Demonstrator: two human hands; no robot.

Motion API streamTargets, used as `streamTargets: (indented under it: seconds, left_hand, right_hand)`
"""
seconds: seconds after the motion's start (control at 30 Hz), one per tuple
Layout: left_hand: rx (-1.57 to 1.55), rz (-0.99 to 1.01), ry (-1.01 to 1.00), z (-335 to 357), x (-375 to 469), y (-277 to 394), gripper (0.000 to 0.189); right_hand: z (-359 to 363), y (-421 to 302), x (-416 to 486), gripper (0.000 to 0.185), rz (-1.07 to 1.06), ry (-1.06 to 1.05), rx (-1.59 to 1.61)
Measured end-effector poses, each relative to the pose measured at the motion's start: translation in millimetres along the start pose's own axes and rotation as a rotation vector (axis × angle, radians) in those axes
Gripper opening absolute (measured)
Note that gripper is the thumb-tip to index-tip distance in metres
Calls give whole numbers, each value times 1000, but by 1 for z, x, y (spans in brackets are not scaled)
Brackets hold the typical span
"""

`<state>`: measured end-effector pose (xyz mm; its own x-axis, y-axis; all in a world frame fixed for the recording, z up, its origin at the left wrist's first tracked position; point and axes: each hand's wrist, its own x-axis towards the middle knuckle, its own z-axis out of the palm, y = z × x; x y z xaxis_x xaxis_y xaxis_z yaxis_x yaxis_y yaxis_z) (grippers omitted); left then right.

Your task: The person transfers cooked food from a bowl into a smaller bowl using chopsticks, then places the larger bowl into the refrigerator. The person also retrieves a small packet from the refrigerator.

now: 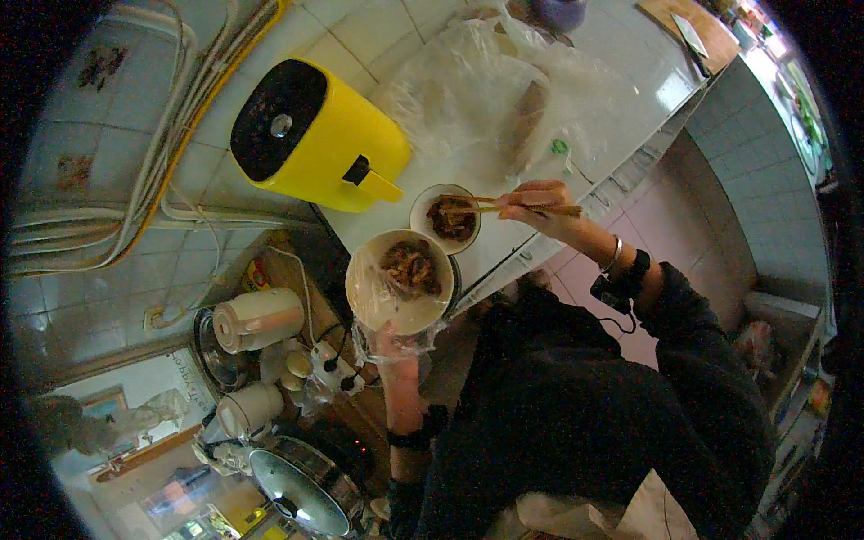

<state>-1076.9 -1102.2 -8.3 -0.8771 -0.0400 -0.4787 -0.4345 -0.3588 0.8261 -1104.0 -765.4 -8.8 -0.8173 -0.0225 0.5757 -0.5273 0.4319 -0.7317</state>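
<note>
My right hand (538, 202) grips a pair of wooden chopsticks (486, 208), whose tips reach into the dark brown food (451, 219) in a small white bowl (420, 214). Next to it, and nearer to me, a larger pale bowl (378, 314) holds brown food pieces (410, 268). Clear plastic film (368, 270) covers part of this larger bowl and hangs in folds below its rim. My left hand (395, 345) holds the bowl's near side, with its fingers partly hidden under the bowl and film.
A yellow air fryer (337, 135) stands behind the bowls on the white counter (486, 270). Plastic bags (459, 88) lie to its right. A knife (690, 40) rests on a cutting board (658, 13). Left are an electric kettle (260, 319), a power strip (334, 368) and a lidded pan (304, 486).
</note>
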Motion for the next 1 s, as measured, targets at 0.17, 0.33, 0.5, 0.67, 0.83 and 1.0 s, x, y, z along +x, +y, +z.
streamTargets:
  seconds: [0.17,0.33,0.5,0.67,0.83,1.0]
  left_hand:
    - [-87,-7,-80,1,-5,3,65]
    - [-53,-32,-65,-9,-11,-1,64]
    - [-54,-14,-90,-15,-3,-9,64]
    - [-60,-6,-90,-17,-3,-11,64]
    - [-60,-10,-83,-20,-5,-9,64]
    - [-52,-4,-84,-25,-4,-12,64]
  right_hand:
    - [-2,-6,6,11,-144,-15,-13]
    - [-6,-36,-1,10,189,99,177]
    - [-3,-64,4,15,73,18,133]
    - [0,-89,10,13,530,41,348]
    - [6,-91,15,12,327,-59,263]
    - [15,-90,22,12,108,-84,192]
